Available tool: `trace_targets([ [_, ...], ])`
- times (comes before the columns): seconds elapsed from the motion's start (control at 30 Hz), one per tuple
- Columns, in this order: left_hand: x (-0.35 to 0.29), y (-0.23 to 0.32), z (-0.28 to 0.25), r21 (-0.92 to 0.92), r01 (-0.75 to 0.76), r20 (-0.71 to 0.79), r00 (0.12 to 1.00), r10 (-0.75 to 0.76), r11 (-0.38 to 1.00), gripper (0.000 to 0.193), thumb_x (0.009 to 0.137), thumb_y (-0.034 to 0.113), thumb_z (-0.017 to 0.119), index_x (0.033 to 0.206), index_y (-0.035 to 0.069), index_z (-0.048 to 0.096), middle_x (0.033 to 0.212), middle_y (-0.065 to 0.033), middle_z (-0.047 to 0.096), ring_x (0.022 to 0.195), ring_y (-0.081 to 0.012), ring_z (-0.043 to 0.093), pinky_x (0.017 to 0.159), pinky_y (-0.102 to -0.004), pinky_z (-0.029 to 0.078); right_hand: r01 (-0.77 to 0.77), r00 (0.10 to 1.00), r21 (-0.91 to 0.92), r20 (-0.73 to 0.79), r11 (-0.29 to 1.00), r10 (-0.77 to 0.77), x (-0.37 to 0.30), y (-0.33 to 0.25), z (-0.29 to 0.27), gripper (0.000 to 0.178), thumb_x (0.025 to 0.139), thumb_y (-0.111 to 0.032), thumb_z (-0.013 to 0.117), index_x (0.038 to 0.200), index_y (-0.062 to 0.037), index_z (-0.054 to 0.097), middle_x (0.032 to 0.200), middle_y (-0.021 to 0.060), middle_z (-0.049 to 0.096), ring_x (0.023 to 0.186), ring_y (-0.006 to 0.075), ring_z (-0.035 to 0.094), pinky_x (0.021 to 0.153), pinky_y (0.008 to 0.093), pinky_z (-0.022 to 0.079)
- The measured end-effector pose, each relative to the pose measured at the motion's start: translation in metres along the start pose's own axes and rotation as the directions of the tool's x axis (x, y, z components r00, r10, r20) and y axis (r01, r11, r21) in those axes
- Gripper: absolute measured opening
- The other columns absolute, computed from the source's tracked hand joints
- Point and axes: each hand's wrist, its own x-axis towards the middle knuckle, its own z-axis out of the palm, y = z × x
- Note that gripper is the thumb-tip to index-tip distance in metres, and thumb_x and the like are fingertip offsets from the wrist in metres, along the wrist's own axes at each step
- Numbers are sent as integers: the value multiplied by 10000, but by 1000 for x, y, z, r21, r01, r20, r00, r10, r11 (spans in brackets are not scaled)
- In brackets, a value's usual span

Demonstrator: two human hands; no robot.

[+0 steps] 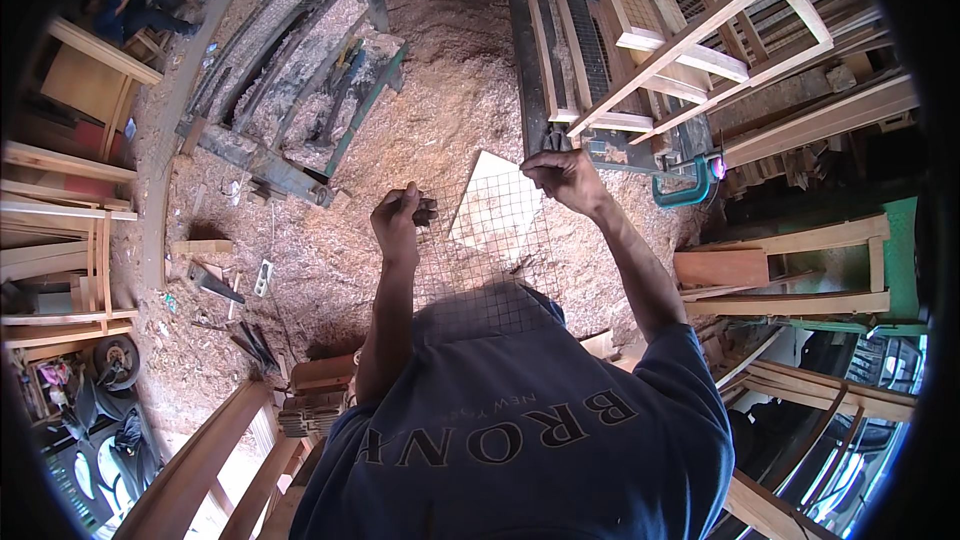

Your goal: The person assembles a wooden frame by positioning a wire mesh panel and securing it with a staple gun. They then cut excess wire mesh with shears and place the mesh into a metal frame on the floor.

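A thin sheet of square-grid wire mesh [462, 265] is stretched in front of my body, its lower part against my dark blue shirt. My right hand [565, 180] pinches the mesh at its far right corner. My left hand [402, 225] is closed with curled fingers at the mesh's left edge, thumb on top; the exact grip is partly hidden by the fingers. Through the grid I see a pale flat board [490, 190] lying on the shavings-covered floor [430, 60].
Far left stands a low slatted bench [285, 155] strewn with shavings and tools. Wooden frames [690, 70] lean over a dark bench at far right, with a green clamp [690, 185] at its corner. A power strip [263, 278] lies left. Another person [140, 5] sits far left.
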Motion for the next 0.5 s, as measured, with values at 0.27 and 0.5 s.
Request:
trace_targets([
  [0.27,9,16,-6,155,49,89,994,-64,987,300,928,277,671,910,-21,640,791,-112,682,652,-173,678,571,-269,521,-156,987,180,49,971,150,-2,-4,0,289,931,-136,651,1207,-53,624,931,86,699,808,126,632,707,268,519],
  [0.5,30,17,-19,55,-182,-117,975,187,982,366,935,346,661,1008,-11,629,939,-153,708,788,-199,699,635,-273,536,-173,936,229,-265,958,232,-7,25,41,690,934,-380,643,1426,9,356,1242,228,595,1155,304,592,971,381,470],
])
